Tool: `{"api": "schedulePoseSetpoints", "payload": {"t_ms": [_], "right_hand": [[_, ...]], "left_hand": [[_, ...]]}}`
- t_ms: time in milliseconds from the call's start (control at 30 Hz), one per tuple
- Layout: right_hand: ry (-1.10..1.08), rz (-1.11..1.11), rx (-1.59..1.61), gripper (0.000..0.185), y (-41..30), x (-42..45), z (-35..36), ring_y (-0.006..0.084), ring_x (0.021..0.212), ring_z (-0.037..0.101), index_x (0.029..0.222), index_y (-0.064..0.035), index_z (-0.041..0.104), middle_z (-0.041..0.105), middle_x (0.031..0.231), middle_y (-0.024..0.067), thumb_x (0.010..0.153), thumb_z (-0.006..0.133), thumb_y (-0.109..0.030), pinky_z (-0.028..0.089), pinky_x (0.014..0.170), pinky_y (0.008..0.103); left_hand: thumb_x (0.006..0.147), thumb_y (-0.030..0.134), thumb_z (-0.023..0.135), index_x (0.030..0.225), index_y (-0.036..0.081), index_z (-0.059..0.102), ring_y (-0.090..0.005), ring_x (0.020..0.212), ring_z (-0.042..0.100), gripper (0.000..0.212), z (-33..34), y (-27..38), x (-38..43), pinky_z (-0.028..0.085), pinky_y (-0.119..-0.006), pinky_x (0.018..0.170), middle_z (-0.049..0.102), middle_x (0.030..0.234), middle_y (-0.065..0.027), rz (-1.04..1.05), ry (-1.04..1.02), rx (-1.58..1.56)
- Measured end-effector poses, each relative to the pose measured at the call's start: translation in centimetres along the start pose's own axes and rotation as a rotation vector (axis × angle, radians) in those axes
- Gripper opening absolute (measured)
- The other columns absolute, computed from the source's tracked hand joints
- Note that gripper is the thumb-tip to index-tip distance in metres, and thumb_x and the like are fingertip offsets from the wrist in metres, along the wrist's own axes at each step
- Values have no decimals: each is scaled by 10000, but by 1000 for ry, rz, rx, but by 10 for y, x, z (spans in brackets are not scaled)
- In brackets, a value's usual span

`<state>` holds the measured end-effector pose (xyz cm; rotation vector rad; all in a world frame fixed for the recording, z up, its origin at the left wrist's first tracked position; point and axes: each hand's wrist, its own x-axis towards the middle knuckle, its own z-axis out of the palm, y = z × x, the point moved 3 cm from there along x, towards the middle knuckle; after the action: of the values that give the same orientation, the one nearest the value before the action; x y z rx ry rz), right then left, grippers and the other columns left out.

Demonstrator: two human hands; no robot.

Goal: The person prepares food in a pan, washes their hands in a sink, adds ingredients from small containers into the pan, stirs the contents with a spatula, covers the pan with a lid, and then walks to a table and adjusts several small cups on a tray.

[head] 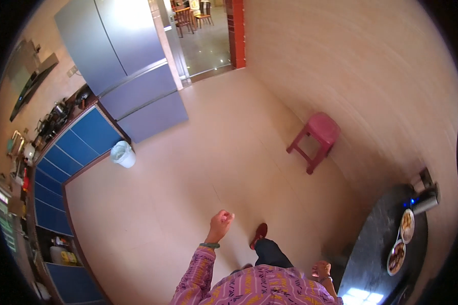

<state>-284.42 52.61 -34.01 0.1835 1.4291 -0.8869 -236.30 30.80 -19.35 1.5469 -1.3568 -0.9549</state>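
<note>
My left hand (221, 224) is in front of my body over the tiled floor (168, 190), its fingers curled in with nothing plainly held. A green bangle (210, 245) circles that wrist. Low by my right side is my right hand (321, 269), beside the edge of a dark round-edged table (370, 244); its fingers look bent, but their inner side is hidden. On the tabletop two plates of food, a nearer one (396, 257) and a farther one (407, 226), lie close together. A metallic cylindrical appliance (425, 204) with blue lights is behind them.
A red plastic stool (320, 131) stands by the right wall. Ahead, a grey refrigerator (126, 57) is beside an open doorway (206, 45) with wooden chairs beyond. A lined white bin (123, 154) stands before blue cabinets (74, 143). Pots (61, 108) crowd the counter on the left.
</note>
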Motion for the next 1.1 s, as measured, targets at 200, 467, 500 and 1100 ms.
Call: {"api": "schedulePoseSetpoints", "payload": {"t_ms": [200, 467, 500, 1100], "right_hand": [[-206, -121, -630, 146, -115, 105, 166, 207, 447, 501, 663, -107, 499, 491, 525, 68, 708, 488, -246, 396, 363, 331], [-374, -496, -1211, 203, -268, 192, 512, 143, 431, 524, 573, -69, 505, 525, 529, 57, 722, 524, -205, 419, 363, 277], [-490, -518, -1289, 215, -276, 213, 552, 137, 441, 525, 568, -62, 496, 517, 528, 57, 729, 510, -204, 415, 360, 277], [-329, -282, -1342, 170, -437, 390, 889, 159, 430, 497, 640, -73, 491, 489, 524, 53, 765, 498, -186, 408, 369, 276]], "left_hand": [[756, 313, 527, 735, 48, 599, -206, 583, 574, 276, -52, -114, 76, 443, -331, 545, 590, 610, -97, -385, -59, 216], [777, 193, 460, 840, 120, 409, -209, 375, 392, 109, -134, -252, -53, 286, -312, 306, 454, 510, -105, -1280, 512, -921], [775, 199, 458, 795, 109, 429, -208, 395, 416, 97, -133, -245, -65, 306, -316, 321, 473, 523, -101, -1341, 565, -943], [711, 315, 560, 724, 39, 570, -270, 661, 574, 276, -198, -202, 676, 450, -375, 612, 597, 699, -137, -569, 648, -102]]}}
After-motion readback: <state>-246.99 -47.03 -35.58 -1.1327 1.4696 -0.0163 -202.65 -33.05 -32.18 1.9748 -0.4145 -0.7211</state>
